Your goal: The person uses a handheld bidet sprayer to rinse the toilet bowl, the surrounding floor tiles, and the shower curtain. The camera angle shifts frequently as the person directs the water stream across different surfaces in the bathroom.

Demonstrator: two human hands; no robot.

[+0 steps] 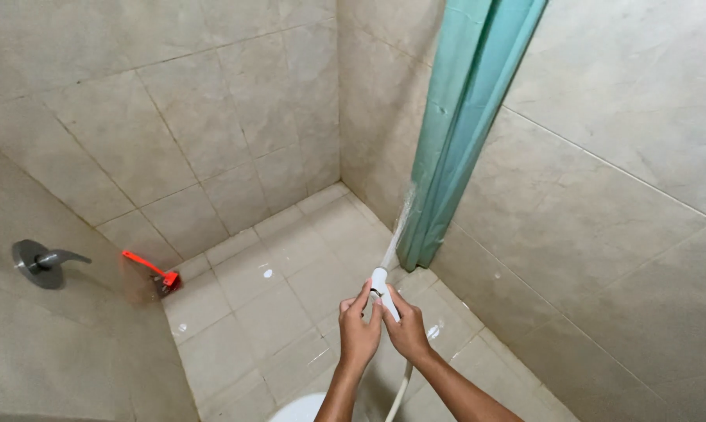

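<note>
No package, label or sign showed on the beige tiled walls. Both hands were closed together on a white sprayer low in the middle: the left hand gripping from the left, the right hand from the right. Water shot toward the teal curtain. A red brush lay by the wall
</note>
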